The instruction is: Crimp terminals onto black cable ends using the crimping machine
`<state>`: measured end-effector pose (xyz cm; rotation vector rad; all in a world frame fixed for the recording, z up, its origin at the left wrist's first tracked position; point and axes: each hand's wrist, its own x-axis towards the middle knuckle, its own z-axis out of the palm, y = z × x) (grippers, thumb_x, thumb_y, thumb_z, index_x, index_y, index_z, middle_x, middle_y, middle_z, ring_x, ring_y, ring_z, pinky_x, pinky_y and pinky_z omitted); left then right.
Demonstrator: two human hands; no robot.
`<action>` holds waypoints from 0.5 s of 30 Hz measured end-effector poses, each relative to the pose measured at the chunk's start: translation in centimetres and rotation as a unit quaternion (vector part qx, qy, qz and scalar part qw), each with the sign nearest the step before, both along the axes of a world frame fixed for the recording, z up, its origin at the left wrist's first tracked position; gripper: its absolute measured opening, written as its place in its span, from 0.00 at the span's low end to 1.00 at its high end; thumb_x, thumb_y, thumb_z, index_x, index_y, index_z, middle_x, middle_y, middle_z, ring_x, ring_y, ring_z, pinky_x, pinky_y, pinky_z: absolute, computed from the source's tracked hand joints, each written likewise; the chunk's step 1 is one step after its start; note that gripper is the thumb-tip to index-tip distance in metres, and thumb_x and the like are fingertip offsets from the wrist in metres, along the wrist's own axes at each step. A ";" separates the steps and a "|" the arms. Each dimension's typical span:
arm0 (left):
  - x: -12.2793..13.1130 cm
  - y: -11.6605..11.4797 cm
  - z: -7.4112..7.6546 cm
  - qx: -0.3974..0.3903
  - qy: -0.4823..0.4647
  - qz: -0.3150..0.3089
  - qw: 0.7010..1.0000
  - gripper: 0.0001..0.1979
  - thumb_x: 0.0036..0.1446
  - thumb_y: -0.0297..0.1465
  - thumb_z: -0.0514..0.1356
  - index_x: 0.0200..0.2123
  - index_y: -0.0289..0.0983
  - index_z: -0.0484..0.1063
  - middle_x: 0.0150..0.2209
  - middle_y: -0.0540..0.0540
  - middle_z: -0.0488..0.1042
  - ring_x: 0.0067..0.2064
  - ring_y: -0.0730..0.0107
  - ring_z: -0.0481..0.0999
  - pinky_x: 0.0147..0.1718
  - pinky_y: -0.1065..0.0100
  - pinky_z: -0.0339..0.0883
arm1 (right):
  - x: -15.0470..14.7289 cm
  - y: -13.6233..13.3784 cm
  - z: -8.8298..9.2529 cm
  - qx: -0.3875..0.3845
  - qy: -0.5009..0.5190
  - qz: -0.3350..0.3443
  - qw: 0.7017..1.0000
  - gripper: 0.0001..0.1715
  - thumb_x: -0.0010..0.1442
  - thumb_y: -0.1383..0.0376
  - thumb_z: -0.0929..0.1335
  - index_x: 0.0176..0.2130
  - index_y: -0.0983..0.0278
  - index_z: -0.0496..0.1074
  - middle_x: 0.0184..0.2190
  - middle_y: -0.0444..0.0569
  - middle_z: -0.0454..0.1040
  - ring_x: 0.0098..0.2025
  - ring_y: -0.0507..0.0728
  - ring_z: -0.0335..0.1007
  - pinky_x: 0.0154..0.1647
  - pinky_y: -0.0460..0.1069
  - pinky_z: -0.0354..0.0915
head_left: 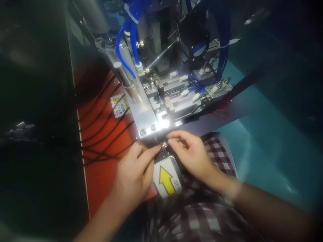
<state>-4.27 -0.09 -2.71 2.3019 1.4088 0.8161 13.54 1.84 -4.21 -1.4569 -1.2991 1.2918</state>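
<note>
My left hand [135,166] is at the front edge of a machine's metal plate [147,117], its thumb and fingers closed together. From the other side my right hand [193,153] reaches in, thumb and index finger brought together in a pinch. A small shiny metal piece [164,144] lies between the fingertips of both hands. It is too small to name, and I cannot tell whether either hand grips it. Just below, a white label with a yellow arrow [165,176] sits on a conveyor-like track running under the plate.
Pneumatic cylinders with white fittings [184,97] and blue air hoses [135,30] stand behind the plate. A metal post [126,79] rises at its left. Black cables [106,134] cross the orange-red base [99,176], near a yellow warning label [120,105]. A teal surface [264,144] lies right.
</note>
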 end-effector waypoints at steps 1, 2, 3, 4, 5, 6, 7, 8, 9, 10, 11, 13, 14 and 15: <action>0.0 0.0 0.0 0.002 -0.002 -0.001 1.000 0.13 0.59 0.19 0.56 0.45 0.33 0.75 0.33 0.48 0.66 0.33 0.76 0.69 0.30 0.74 0.66 | -0.1 -0.1 -0.1 0.020 -0.003 -0.001 1.000 0.09 0.59 0.61 0.68 0.39 0.64 0.74 0.30 0.47 0.73 0.24 0.51 0.63 0.25 0.47 0.60; 0.0 0.0 -0.1 0.003 -0.003 0.000 1.000 0.13 0.59 0.19 0.56 0.45 0.33 0.75 0.34 0.48 0.67 0.34 0.76 0.70 0.31 0.74 0.66 | -0.2 -0.1 -0.3 0.033 -0.004 -0.001 0.999 0.08 0.59 0.62 0.68 0.38 0.64 0.74 0.29 0.46 0.73 0.25 0.51 0.63 0.25 0.47 0.61; 0.0 0.0 -0.1 0.004 -0.004 0.000 1.000 0.13 0.59 0.19 0.56 0.45 0.33 0.75 0.34 0.48 0.67 0.34 0.75 0.70 0.31 0.74 0.66 | -0.4 -0.1 -0.4 0.046 -0.006 0.000 0.999 0.07 0.59 0.62 0.69 0.36 0.64 0.74 0.28 0.46 0.72 0.25 0.51 0.63 0.26 0.47 0.61; 0.0 0.0 -0.1 0.004 -0.005 0.001 1.000 0.14 0.59 0.19 0.56 0.45 0.33 0.75 0.33 0.48 0.66 0.34 0.75 0.69 0.31 0.74 0.66 | -0.4 -0.1 -0.4 0.061 -0.012 0.001 0.998 0.06 0.59 0.63 0.69 0.33 0.64 0.73 0.27 0.45 0.71 0.25 0.51 0.63 0.26 0.47 0.61; 0.0 0.0 -0.2 0.004 -0.005 0.000 1.000 0.14 0.59 0.20 0.56 0.46 0.34 0.75 0.33 0.48 0.66 0.33 0.75 0.69 0.30 0.74 0.66 | -0.5 -0.1 -0.5 0.076 -0.020 0.003 0.997 0.06 0.59 0.64 0.68 0.32 0.64 0.72 0.27 0.45 0.71 0.25 0.51 0.63 0.26 0.47 0.61; -0.1 0.0 -0.2 0.004 -0.004 0.000 1.000 0.14 0.59 0.20 0.55 0.46 0.34 0.75 0.33 0.49 0.66 0.33 0.75 0.69 0.30 0.74 0.66 | -0.4 -0.2 -0.6 0.089 -0.029 0.004 0.996 0.06 0.60 0.65 0.68 0.31 0.64 0.72 0.27 0.45 0.71 0.26 0.51 0.63 0.27 0.47 0.61; -0.1 0.0 -0.2 0.004 -0.003 -0.001 1.000 0.14 0.59 0.20 0.55 0.46 0.34 0.75 0.33 0.49 0.66 0.33 0.75 0.69 0.30 0.74 0.66 | -0.4 -0.2 -0.6 0.095 -0.034 0.005 0.995 0.06 0.60 0.65 0.67 0.31 0.64 0.72 0.27 0.45 0.71 0.27 0.51 0.64 0.28 0.47 0.61; -0.1 0.0 -0.3 0.003 -0.003 -0.002 1.000 0.14 0.59 0.20 0.55 0.46 0.34 0.75 0.32 0.49 0.66 0.33 0.75 0.69 0.29 0.74 0.66 | -0.3 -0.2 -0.7 0.093 -0.033 0.006 0.995 0.06 0.60 0.65 0.67 0.31 0.64 0.72 0.28 0.46 0.71 0.28 0.52 0.65 0.29 0.47 0.62; -0.1 0.0 -0.3 0.004 -0.002 -0.003 1.000 0.14 0.59 0.20 0.55 0.46 0.34 0.74 0.32 0.48 0.66 0.33 0.75 0.69 0.29 0.73 0.66 | -0.3 -0.3 -0.7 0.081 -0.026 0.005 0.996 0.06 0.60 0.65 0.67 0.31 0.64 0.71 0.28 0.46 0.72 0.28 0.52 0.65 0.29 0.48 0.62; -0.1 0.1 -0.3 0.005 -0.001 -0.003 1.000 0.14 0.60 0.20 0.55 0.46 0.34 0.74 0.32 0.48 0.66 0.33 0.74 0.69 0.29 0.73 0.67 | -0.3 -0.3 -0.7 0.065 -0.017 0.004 0.998 0.07 0.61 0.64 0.67 0.31 0.64 0.71 0.29 0.46 0.72 0.29 0.52 0.66 0.30 0.48 0.62; -0.1 0.1 -0.2 0.005 -0.001 -0.003 1.000 0.14 0.60 0.20 0.55 0.46 0.35 0.74 0.33 0.48 0.66 0.33 0.74 0.70 0.29 0.73 0.67 | -0.2 -0.3 -0.7 0.045 -0.007 0.002 0.999 0.07 0.61 0.64 0.66 0.31 0.64 0.71 0.29 0.46 0.72 0.29 0.53 0.66 0.29 0.48 0.62; 0.0 0.1 -0.2 0.005 -0.001 -0.001 1.000 0.14 0.60 0.21 0.54 0.46 0.36 0.74 0.33 0.48 0.66 0.33 0.74 0.70 0.29 0.73 0.67 | -0.2 -0.2 -0.4 0.004 0.014 0.000 1.000 0.08 0.61 0.63 0.66 0.31 0.64 0.70 0.28 0.46 0.71 0.28 0.52 0.66 0.28 0.47 0.61; 0.0 0.1 -0.1 0.005 0.000 0.001 1.000 0.14 0.60 0.21 0.54 0.46 0.36 0.74 0.32 0.49 0.66 0.32 0.75 0.70 0.29 0.73 0.67 | -0.3 0.0 -0.3 -0.019 0.028 -0.001 0.999 0.08 0.60 0.63 0.66 0.30 0.64 0.69 0.27 0.45 0.71 0.27 0.51 0.65 0.27 0.47 0.60; 0.0 0.1 -0.1 0.005 0.002 0.001 1.000 0.14 0.60 0.21 0.54 0.46 0.37 0.74 0.32 0.49 0.66 0.32 0.75 0.69 0.29 0.73 0.66 | -0.3 0.2 -0.1 -0.048 0.043 0.001 0.998 0.09 0.59 0.63 0.66 0.29 0.64 0.69 0.26 0.44 0.69 0.25 0.50 0.63 0.25 0.46 0.59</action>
